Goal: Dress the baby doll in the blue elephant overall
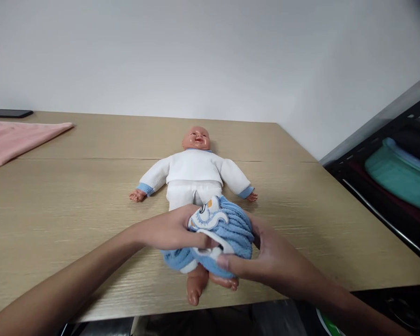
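Note:
A baby doll (196, 165) lies on its back on the table, its head away from me and bare feet near the front edge. It wears a white long-sleeved top with blue cuffs and white bottoms. Over its lower legs is a gathered blue baby garment (236, 224) with a white cartoon patch. My left hand (177, 228) grips the left side of the cloth, its thumb at a white-edged opening. On the other side, my right hand (257, 254) pinches the bunched folds, thumb on the near edge. The garment hides the doll's shins, and its exact kind does not show.
A pink cloth (21, 140) lies at the table's left, with a dark phone-like slab (10, 113) behind it. Beside the table's right edge stands a black rack (378, 210) holding folded green cloth (401, 175). The wooden table (91, 200) meets a pale wall behind.

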`<state>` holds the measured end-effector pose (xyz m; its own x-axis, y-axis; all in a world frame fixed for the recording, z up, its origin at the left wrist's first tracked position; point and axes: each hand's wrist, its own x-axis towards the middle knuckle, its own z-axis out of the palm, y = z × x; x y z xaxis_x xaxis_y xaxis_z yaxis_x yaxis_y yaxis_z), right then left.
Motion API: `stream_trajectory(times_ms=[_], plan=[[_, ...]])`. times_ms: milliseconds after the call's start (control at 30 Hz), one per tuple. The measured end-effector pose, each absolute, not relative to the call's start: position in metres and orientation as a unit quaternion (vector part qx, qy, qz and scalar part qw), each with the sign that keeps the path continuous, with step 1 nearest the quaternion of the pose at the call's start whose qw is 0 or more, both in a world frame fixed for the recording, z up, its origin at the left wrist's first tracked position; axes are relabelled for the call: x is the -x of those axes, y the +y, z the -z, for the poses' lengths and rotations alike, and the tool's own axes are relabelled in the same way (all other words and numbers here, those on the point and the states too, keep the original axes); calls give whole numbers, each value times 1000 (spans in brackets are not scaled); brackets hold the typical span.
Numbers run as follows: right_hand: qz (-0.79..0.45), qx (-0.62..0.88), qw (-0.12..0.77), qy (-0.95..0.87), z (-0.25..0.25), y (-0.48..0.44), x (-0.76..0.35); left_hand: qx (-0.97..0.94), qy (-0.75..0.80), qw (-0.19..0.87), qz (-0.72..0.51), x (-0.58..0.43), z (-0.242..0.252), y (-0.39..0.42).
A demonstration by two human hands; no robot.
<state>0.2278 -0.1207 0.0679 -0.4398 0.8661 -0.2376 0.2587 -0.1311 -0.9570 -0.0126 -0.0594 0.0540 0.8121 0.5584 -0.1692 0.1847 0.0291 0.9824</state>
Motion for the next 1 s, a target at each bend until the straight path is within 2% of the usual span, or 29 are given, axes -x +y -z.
stream_trajectory(times_ms=[133,267,433,667,833,1000], plan=[[-403,541,293,-678,-59,-120,-229,-705,298,619,-176,12,-51,-64],[-284,599,214,-717,-60,-121,-230,-709,330,604,-153,12,-52,-66],[-304,615,156,-711,-57,-123,-233,-748,369,537,-128,7,-52,-72],[-439,555,167,-686,-38,-135,-247,-816,363,441,-91,-7,-40,-78],[-393,570,143,-707,-24,-152,-257,-869,331,359,-82,-14,-42,-80],[-428,576,137,-683,-25,-153,-253,-853,329,399,-65,-10,-43,-85]])
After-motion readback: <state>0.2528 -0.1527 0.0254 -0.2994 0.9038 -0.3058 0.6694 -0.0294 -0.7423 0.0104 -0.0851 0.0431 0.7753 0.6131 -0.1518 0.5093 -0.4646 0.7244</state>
